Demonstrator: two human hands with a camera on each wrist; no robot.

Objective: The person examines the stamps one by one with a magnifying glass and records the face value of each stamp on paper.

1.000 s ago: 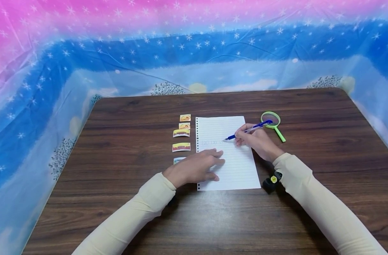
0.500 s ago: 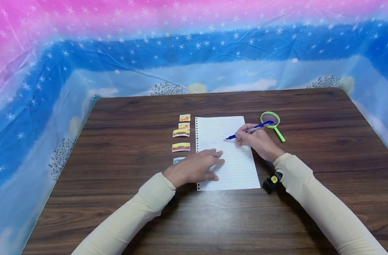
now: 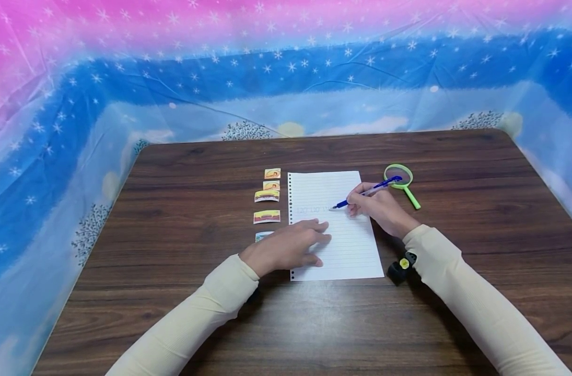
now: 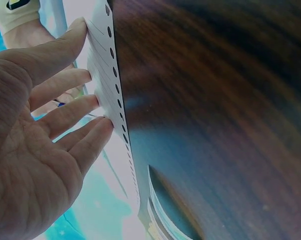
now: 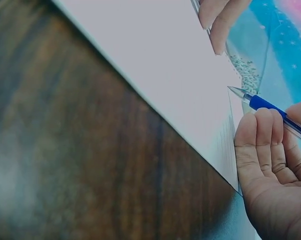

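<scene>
A lined sheet of paper [image 3: 347, 250] with punched holes down its left edge lies on the table. My right hand [image 3: 377, 206] pinches a blue pen [image 3: 368, 191], its tip at the paper beside a row of handwritten numbers [image 3: 309, 210]. In the right wrist view the pen [image 5: 270, 106] slants over the sheet, above the curled fingers. My left hand [image 3: 290, 245] rests on the lower left of the paper, fingers spread. The left wrist view shows that hand's fingertips [image 4: 108, 123] against the sheet near the holes.
Left of the paper, several small picture cards [image 3: 267, 216] stand in a column; the nearest is partly hidden behind the left hand. A green magnifying glass [image 3: 410, 197] lies beyond the right hand. A black wrist camera [image 3: 398, 271] hangs by the right cuff.
The pen tip has moved slightly on the paper, and the third number in the row has grown by some strokes. The left hand has stayed in place.
</scene>
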